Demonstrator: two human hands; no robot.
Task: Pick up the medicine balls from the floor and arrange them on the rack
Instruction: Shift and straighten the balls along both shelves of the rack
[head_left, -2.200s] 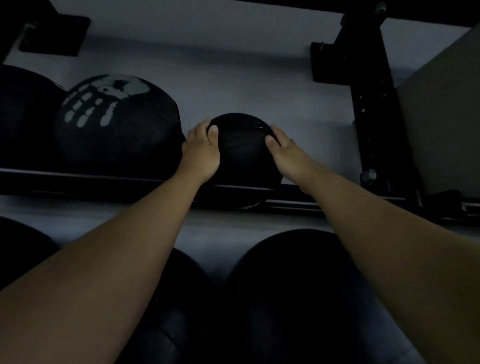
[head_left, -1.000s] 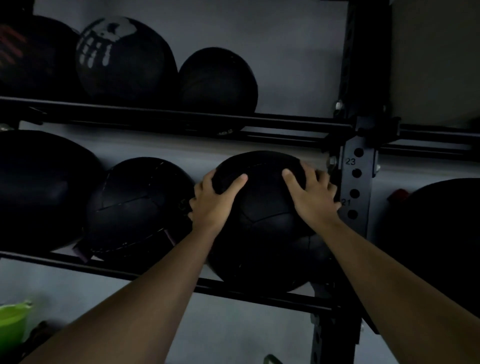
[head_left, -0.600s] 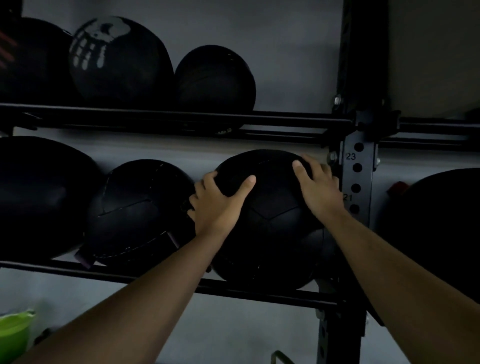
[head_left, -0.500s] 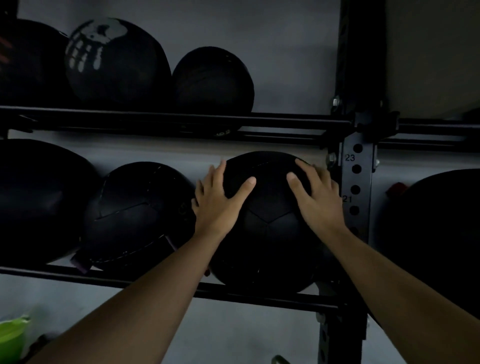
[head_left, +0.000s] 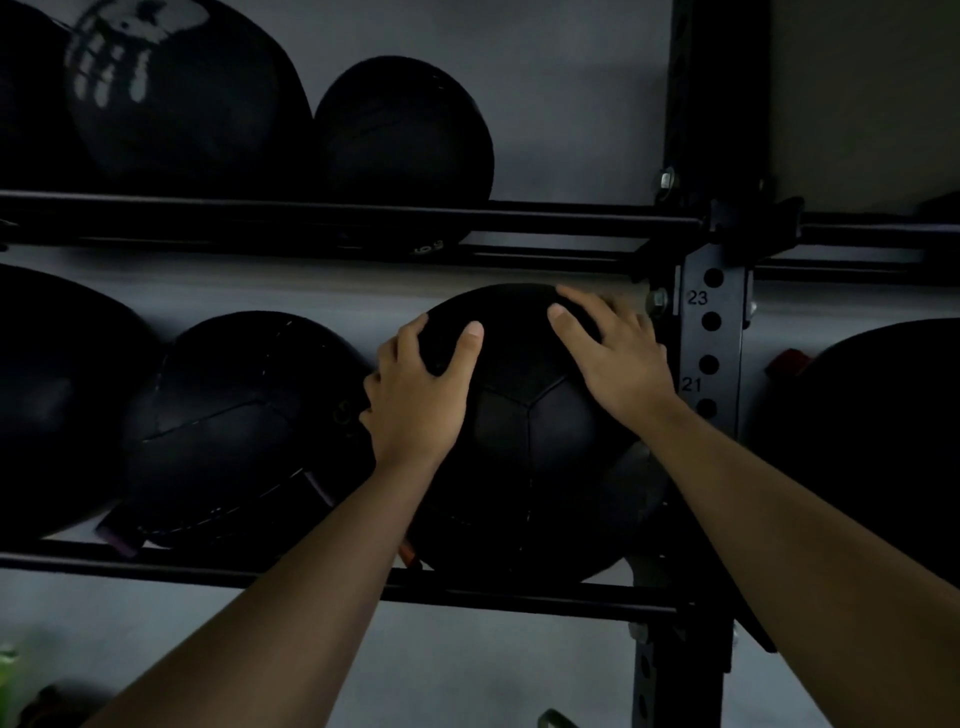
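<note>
Since half a second before, both hands had shifted a little on the big ball: the left hand (head_left: 418, 395) had slid up and curled its fingers over the upper left of it, and the right hand (head_left: 615, 358) had moved up toward the crown, close beside the upright post (head_left: 711, 364) with its numbered holes. Two seconds before that, the same hands had been on the small ball (head_left: 405, 130) on the upper shelf, which now sat alone there beside the ball printed with a pale handprint (head_left: 182, 93).

The big ball (head_left: 524, 441) rested on the lower rail (head_left: 519, 592) of the rack, at the right end of its row, touching or very nearly touching the seamed ball (head_left: 244, 426) to its left. Both hands lay spread and pressed flat against its surface, thumbs toward each other; they steadied it rather than carried it, since its weight seemed to be on the rails.

As for progress, most of the work looked done. The upper shelf held at least two balls, the lower held this one, the seamed one and a larger dark one (head_left: 57, 400) at the far left, with another (head_left: 872, 441) beyond the post. What remained was probably a last nudge to seat this ball, then letting go. Whether any balls were left on the floor could not be told, as almost none of the floor was in view.
</note>
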